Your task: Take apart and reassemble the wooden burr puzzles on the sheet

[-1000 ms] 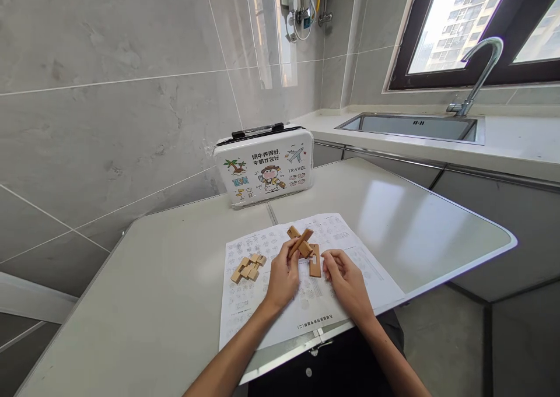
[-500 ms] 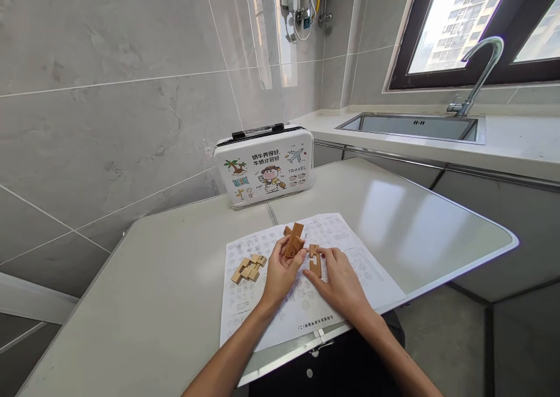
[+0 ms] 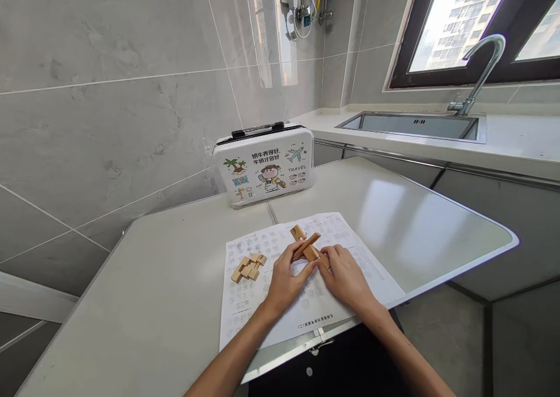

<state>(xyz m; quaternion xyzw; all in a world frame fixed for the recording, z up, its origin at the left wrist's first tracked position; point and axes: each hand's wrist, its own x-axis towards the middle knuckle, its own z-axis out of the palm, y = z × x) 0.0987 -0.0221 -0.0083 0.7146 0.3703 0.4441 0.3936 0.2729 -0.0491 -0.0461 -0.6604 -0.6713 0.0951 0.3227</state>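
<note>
The person's left hand (image 3: 284, 280) and right hand (image 3: 345, 276) meet over a printed sheet (image 3: 363, 269) that lies flat on the pale bench (image 3: 175, 280). Between them sit the crossed wooden pieces (image 3: 306, 244), lifted just above the paper, one bar tilted up to the right across another. The left grip is closed on the pieces from the near left side, thumb and fingers pinching the bars. The right grip is closed on their near right end, its fingertips (image 3: 324, 256) pressed to the wood; how much of a piece lies under that hand is hidden. A small pile of loose blocks (image 3: 248, 267) rests on the sheet, to the left of the left hand and apart from it. Farther back a picture-printed tin case (image 3: 265, 167) stands upright against the tiled wall. A sink (image 3: 411, 126) with a curved tap (image 3: 481, 70) is set in the counter at the back right, under the window.
</note>
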